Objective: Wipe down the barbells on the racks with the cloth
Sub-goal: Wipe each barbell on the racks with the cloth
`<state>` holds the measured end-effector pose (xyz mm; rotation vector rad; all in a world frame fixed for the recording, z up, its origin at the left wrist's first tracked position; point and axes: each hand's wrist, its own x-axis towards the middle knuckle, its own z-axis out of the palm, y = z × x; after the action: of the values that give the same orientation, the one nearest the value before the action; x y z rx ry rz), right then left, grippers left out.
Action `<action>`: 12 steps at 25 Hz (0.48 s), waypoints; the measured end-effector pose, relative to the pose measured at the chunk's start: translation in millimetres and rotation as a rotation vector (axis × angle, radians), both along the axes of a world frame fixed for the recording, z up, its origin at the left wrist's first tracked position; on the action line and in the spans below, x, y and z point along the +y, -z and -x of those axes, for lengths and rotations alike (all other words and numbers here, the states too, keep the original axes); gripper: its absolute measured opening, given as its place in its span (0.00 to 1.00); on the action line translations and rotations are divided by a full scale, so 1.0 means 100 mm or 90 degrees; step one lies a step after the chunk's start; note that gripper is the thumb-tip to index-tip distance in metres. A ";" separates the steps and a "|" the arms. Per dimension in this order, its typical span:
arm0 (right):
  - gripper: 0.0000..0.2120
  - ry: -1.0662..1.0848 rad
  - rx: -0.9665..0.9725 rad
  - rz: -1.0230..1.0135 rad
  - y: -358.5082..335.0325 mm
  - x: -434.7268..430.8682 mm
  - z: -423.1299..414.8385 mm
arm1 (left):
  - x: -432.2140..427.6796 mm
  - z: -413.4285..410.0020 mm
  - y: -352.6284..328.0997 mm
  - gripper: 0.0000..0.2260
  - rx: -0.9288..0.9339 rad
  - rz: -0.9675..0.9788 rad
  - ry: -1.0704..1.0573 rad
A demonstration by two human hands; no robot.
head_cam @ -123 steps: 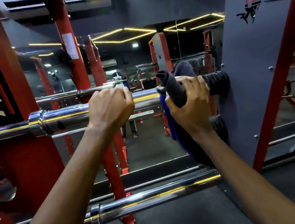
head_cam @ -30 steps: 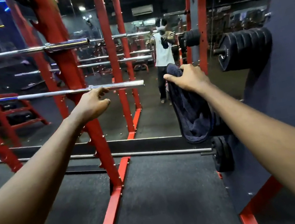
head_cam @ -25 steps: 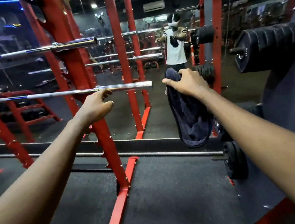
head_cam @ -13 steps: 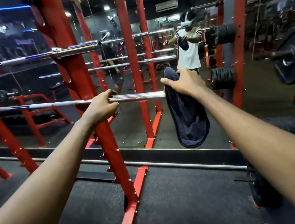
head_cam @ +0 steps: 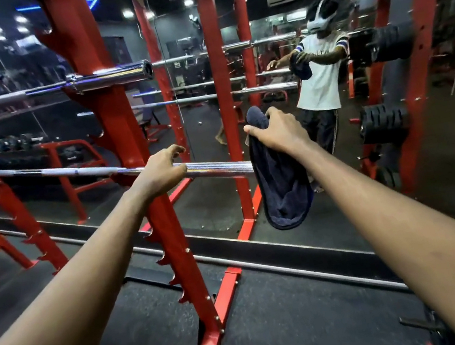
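The person stands at the red steel rack (head_cam: 122, 136) with both arms stretched out toward the lower chrome barbell (head_cam: 92, 172), which lies across the rack's hooks and runs from the far left to a shiny sleeve end on the right. The left hand (head_cam: 159, 172) rests over the sleeve just past the red upright, fingers curled but not fully closed round it; it looks placed to steady the bar so it will not roll under the wiping stroke. The right hand (head_cam: 279, 129) grips a bunched fold of the dark navy terry cloth (head_cam: 282, 187), the thumb pinching one side and the fingers the other, while most of the fabric hangs down in a loose pouch. The cloth is right at the tip of the sleeve and hides the bar's end, so whether it already touches the metal cannot be told. Held this way, by the top, it can be dropped over the sleeve and closed round it for a pull along the steel.

A second chrome barbell (head_cam: 109, 76) sits higher on the same rack, untouched by either hand. Beyond the rack a wall mirror (head_cam: 207, 133) shows the person reflected, arms out, with more bars and black weight plates (head_cam: 384, 121) on their pegs to the right.
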<state>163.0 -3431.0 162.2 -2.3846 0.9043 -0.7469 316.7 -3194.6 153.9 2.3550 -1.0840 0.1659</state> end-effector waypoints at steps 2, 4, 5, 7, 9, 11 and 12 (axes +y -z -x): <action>0.39 -0.002 -0.007 -0.011 0.10 -0.10 -0.22 | -0.16 -0.20 0.08 0.27 0.006 -0.017 -0.002; 0.43 0.007 -0.015 -0.016 0.21 -0.19 -0.42 | -0.32 -0.42 0.18 0.24 0.014 -0.034 -0.005; 0.42 0.008 -0.010 -0.010 0.27 -0.23 -0.50 | -0.39 -0.53 0.22 0.25 0.019 -0.040 -0.003; 0.38 0.002 0.015 0.021 0.39 -0.27 -0.64 | -0.53 -0.73 0.28 0.29 0.023 -0.052 0.002; 0.32 -0.008 0.039 0.070 0.52 -0.30 -0.74 | -0.66 -0.89 0.34 0.30 0.025 -0.068 0.011; 0.29 -0.001 0.059 0.113 0.67 -0.33 -0.86 | -0.81 -1.09 0.43 0.26 0.030 -0.074 0.031; 0.28 0.008 0.077 0.134 0.76 -0.33 -0.92 | -0.87 -1.18 0.49 0.23 0.028 -0.081 0.047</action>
<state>254.7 -3464.2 85.7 -2.6348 0.9310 -0.7415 434.7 -3281.7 105.0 2.4130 -1.1897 0.0185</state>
